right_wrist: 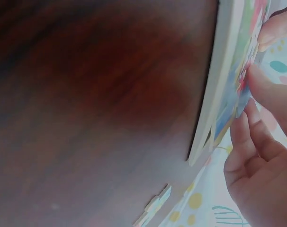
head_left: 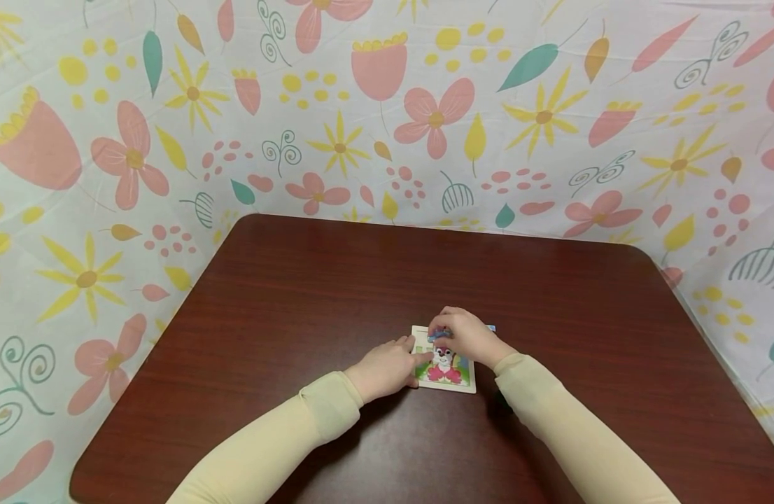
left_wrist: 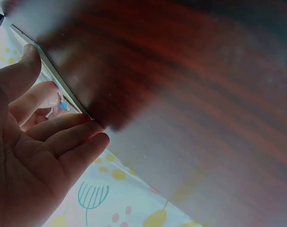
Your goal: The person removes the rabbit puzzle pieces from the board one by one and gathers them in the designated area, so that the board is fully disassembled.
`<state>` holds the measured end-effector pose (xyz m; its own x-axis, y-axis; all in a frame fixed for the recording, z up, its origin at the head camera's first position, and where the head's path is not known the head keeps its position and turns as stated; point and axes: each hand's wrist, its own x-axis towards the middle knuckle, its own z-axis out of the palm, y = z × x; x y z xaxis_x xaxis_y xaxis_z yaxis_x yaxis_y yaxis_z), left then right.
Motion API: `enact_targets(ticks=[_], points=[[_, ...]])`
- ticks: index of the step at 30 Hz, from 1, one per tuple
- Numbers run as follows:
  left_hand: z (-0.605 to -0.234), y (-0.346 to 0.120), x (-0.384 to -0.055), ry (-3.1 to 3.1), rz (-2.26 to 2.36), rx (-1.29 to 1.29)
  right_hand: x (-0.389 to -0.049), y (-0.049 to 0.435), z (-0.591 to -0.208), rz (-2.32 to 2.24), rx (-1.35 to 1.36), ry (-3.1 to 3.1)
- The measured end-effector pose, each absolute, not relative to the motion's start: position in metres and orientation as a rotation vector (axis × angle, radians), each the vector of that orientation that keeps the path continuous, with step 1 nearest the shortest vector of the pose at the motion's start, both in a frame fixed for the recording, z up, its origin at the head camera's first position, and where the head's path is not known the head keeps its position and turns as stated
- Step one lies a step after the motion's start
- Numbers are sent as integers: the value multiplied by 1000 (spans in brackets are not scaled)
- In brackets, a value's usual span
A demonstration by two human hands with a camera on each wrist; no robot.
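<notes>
A thin jigsaw board (head_left: pixel 446 386) with a pale frame lies on the table, its picture showing a cartoon animal in pink. My left hand (head_left: pixel 383 365) rests at its left side. In the left wrist view, the thumb and the outer fingers touch the edge of the board (left_wrist: pixel 63 87), and the index finger reaches over the picture. Above the board's upper part, my right hand (head_left: pixel 467 337) pinches a small blue puzzle piece (head_left: pixel 439 336) between thumb and fingers. Whether that piece touches the board cannot be told.
Another puzzle piece (head_left: pixel 491 327) lies on the table just beyond my right hand; the right wrist view shows this loose piece (right_wrist: pixel 155 205) flat on the wood. The dark brown table (head_left: pixel 286 294) meets a flower-printed cloth (head_left: pixel 336 91) at its back and sides.
</notes>
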<state>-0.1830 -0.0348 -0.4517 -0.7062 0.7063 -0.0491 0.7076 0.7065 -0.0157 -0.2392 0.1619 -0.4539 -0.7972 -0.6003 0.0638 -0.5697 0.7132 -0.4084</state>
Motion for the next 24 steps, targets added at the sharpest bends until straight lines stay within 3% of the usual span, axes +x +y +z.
enact_targets(ticks=[9, 24], points=[[-451, -35, -182, 2879, -61, 1183, -240, 160, -454, -694, -821, 2842], [-452, -35, -181, 2874, -69, 1181, -234, 160, -455, -630, -803, 2852]])
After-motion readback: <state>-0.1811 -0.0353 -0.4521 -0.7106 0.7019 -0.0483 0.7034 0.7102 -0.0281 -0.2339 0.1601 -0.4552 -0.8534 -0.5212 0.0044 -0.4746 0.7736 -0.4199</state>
